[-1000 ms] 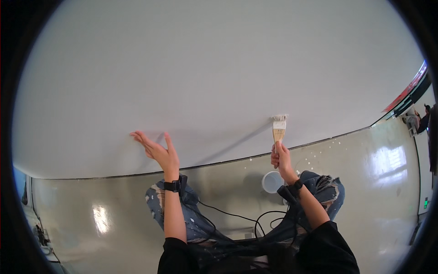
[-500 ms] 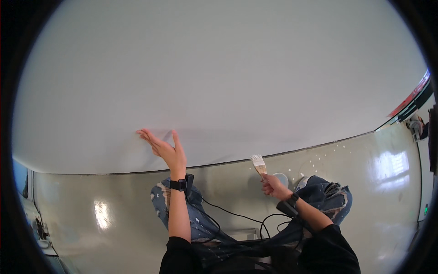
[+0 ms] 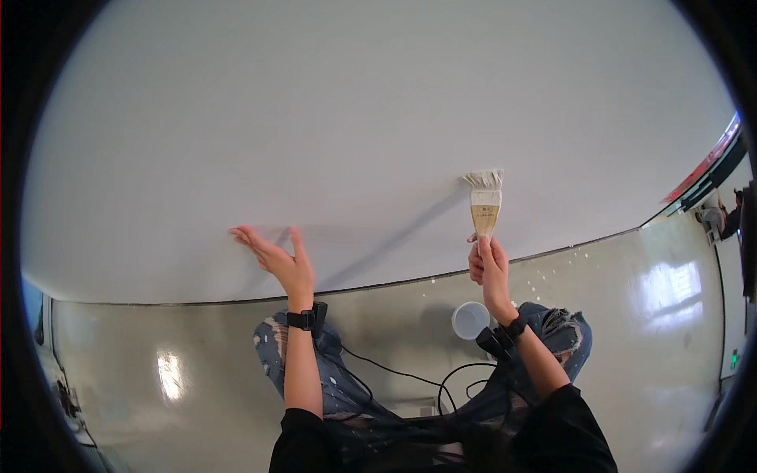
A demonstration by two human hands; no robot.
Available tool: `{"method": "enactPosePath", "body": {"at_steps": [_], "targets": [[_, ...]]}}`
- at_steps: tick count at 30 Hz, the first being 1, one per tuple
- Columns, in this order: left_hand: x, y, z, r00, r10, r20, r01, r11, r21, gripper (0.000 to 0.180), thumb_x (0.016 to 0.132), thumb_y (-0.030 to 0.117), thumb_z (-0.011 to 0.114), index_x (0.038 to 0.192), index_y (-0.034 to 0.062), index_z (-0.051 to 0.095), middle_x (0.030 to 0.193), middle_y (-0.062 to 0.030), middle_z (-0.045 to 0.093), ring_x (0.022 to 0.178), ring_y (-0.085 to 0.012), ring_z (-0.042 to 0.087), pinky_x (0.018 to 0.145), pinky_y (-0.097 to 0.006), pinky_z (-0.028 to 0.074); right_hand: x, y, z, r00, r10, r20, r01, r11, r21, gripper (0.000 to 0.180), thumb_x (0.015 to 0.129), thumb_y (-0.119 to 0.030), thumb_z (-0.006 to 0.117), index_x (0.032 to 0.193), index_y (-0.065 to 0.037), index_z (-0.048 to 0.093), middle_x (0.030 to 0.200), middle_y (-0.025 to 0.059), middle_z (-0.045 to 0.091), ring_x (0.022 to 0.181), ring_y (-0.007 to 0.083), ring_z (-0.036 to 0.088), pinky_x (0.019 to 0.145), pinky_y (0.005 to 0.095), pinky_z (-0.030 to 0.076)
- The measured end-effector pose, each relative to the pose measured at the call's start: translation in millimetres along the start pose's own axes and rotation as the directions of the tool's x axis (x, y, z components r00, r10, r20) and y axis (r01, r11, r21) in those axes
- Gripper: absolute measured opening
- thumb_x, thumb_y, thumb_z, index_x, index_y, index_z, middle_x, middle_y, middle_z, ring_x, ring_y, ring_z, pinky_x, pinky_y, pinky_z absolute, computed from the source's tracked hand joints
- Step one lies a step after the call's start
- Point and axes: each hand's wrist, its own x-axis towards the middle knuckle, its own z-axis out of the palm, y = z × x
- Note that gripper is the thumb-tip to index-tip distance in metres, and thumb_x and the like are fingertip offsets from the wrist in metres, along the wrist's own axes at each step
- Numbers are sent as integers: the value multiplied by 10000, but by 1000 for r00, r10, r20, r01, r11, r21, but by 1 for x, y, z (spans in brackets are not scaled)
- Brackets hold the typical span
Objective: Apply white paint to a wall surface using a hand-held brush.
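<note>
A flat paintbrush [image 3: 485,206] with a pale wooden handle and white-coated bristles is gripped in my right hand [image 3: 490,272]. Its splayed bristle tips meet the pale grey-white wall [image 3: 378,118], and a long shadow runs from them down to the left. My left hand [image 3: 285,264] has its fingers stretched and thumb apart, holding nothing. It is up against the lower part of the wall; whether the palm presses on it I cannot tell. Below my right hand, a white bucket [image 3: 471,319] stands on the floor, partly behind my right wrist.
White drips [image 3: 544,274] spot the shiny floor [image 3: 213,370] along the wall's dark bottom edge. Black cables [image 3: 394,369] loop between my bent knees in torn jeans. A low white object [image 3: 418,407] lies beneath me. Another person [image 3: 733,217] is at the far right.
My right hand has risen from beside the bucket, bringing the paintbrush up to the wall. The bucket is now more exposed. My left hand stays nearly in place.
</note>
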Motion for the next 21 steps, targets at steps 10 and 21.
{"method": "enactPosePath", "body": {"at_steps": [10, 21], "targets": [[-1, -7, 2, 1000, -4, -3, 4, 999, 35, 859, 948, 397, 544, 1511, 14, 19, 1577, -222, -20, 1460, -386, -21, 1148, -529, 64, 0, 73, -28, 960, 279, 32, -279, 960, 29, 315, 1016, -393, 441, 903, -100, 463, 616, -64, 281, 454, 39, 235, 404, 220, 168], [1, -24, 4, 1000, 17, 5, -17, 999, 36, 861, 933, 349, 563, 1511, 18, 18, 1573, -232, -41, 1451, -420, -20, 1143, -544, 88, -32, 141, -35, 555, 819, 150, -809, 573, -135, 249, 1000, -340, 475, 934, -100, 467, 632, -56, 321, 490, 41, 272, 414, 215, 193]]}}
